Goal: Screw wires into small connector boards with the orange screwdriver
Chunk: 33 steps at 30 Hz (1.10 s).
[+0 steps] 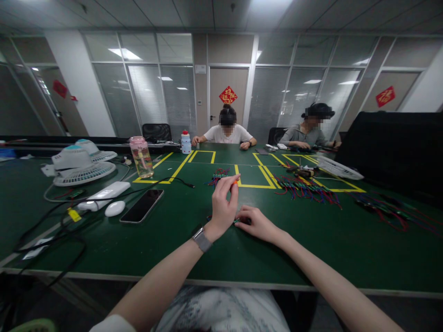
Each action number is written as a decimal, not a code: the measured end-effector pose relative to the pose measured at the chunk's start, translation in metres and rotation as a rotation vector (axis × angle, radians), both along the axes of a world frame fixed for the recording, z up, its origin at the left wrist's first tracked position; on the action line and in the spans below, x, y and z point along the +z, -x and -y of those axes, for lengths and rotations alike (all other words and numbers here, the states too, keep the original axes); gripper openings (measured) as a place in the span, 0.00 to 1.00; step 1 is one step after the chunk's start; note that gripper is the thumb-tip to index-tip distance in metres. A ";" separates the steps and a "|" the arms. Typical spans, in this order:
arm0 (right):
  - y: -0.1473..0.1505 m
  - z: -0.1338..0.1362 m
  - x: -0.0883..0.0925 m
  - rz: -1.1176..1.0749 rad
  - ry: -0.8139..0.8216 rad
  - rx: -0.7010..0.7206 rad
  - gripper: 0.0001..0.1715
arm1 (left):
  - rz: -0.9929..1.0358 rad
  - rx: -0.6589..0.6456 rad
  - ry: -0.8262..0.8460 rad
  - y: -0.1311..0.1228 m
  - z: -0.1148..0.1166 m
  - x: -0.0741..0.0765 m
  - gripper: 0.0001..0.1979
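Note:
My left hand point(224, 203), with a watch on its wrist, is raised above the green table, thumb and fingers pinched together. A small orange piece point(236, 182) shows at its fingertips; the rest of it is hidden. Low on the table, my right hand point(254, 222) has its fingers curled on a small green circuit board point(236, 221), mostly covered by the fingers. Just beyond my left hand lies a small group of wired circuit boards point(220, 174). A larger row of wired circuit boards point(308, 188) lies to the right.
On the left are a phone point(142, 206), a white mouse point(115, 209), a white power strip point(104, 196), black cables, fans point(83, 168) and a pink-lidded bottle point(141, 157). A black screen point(391, 157) stands at right. Two people point(226, 131) sit across the table, which bears yellow tape.

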State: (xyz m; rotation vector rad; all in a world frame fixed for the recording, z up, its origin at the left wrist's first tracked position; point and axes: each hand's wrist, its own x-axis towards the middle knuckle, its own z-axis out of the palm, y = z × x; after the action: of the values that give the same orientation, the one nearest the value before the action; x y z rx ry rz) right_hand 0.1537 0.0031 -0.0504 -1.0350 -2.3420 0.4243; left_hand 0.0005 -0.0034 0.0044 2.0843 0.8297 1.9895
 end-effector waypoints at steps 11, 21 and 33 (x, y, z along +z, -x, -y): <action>0.000 0.000 -0.001 -0.002 0.003 -0.004 0.06 | -0.018 0.037 0.021 0.001 0.000 -0.003 0.14; 0.000 0.001 0.000 -0.008 0.002 0.000 0.06 | 0.015 0.050 0.000 0.000 -0.001 -0.002 0.11; -0.002 0.001 -0.002 -0.010 -0.005 0.012 0.06 | 0.009 0.005 0.008 0.001 0.002 0.000 0.14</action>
State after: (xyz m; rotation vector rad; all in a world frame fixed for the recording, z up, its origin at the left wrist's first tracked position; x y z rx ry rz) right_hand 0.1553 0.0026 -0.0527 -1.0151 -2.3399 0.4268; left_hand -0.0007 -0.0051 0.0043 2.0689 0.8409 1.9938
